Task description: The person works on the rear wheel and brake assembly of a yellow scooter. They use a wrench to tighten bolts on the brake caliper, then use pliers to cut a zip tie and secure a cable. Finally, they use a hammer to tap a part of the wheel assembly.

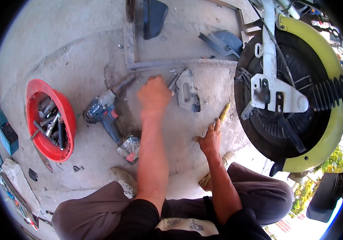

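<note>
My left hand (154,94) is a closed fist, somewhat blurred, low over the concrete; what it holds, if anything, is hidden. Just beyond its knuckles lies a dark ridged metal rod (173,80), resting against a flat grey metal bracket (186,92) with a long slot. Left of the fist, a cordless impact wrench (104,114) lies on its side, with a long socket on its nose. My right hand (210,138) has its thumb spread and its fingers stretched out, the fingertips at the near end of a worn yellow stick-like handle (225,112).
A red helmet (70,120) full of sockets and hand tools stands at left. On the right is a wheel with a yellow fender (326,48) and a white fork plate (273,94). A metal frame (171,64) and black plastic panels (154,20) lie at the far side.
</note>
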Action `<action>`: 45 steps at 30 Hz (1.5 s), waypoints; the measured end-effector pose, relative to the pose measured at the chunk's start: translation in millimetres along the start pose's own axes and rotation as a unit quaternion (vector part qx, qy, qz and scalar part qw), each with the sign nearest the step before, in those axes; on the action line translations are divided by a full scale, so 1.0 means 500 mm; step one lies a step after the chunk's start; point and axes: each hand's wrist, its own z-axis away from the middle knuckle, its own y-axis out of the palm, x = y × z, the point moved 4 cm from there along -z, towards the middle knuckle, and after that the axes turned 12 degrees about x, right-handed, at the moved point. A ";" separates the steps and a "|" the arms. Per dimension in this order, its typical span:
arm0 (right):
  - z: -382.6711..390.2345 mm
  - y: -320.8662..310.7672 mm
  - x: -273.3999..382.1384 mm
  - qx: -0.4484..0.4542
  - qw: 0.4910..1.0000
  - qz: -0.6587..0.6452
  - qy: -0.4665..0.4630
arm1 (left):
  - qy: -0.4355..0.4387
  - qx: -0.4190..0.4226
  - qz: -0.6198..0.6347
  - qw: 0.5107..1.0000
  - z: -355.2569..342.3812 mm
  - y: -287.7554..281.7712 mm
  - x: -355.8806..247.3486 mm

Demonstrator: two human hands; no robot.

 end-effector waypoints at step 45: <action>-0.004 0.023 -0.011 0.012 1.000 0.001 0.026 | 0.095 -0.014 -0.030 0.995 0.031 0.113 -0.036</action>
